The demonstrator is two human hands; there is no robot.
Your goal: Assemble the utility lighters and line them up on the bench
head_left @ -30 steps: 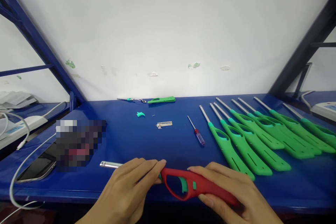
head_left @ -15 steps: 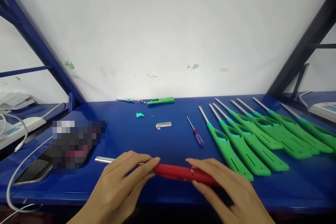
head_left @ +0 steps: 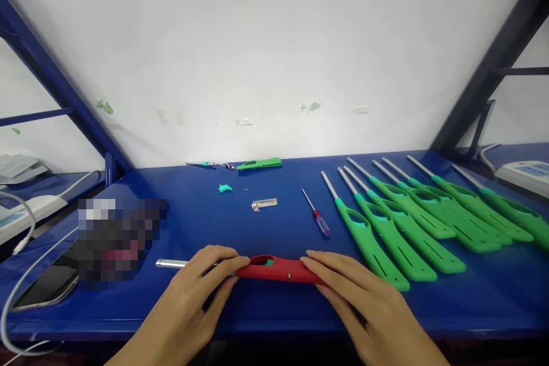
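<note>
A long-necked lighter (head_left: 274,270) with a red body, a green trigger and a silver tube lies level between my two hands, just above the front of the blue table. My left hand (head_left: 201,289) pinches it where the tube meets the red body; the tube's tip sticks out to the left. The red handle's other end sits between the thumb and fingers of my right hand (head_left: 360,297), which hides that end. Beyond the lighter lie a clear fuel reservoir (head_left: 265,203), a teal trigger piece (head_left: 225,188) and a small screwdriver (head_left: 317,216) with a purple handle.
Several green lighters (head_left: 377,240) lie in a slanted row on the right. At the back are an open green casing (head_left: 259,164) and a loose metal tube (head_left: 197,163) with wires. A phone (head_left: 47,283) and white cable (head_left: 12,297) lie left. The blue table (head_left: 193,223) meets a white wall.
The red lighter has rolled in my hands, so its trigger opening now faces up and shows. It has shifted slightly left, and my right hand has moved along with it. The view has shifted slightly.
</note>
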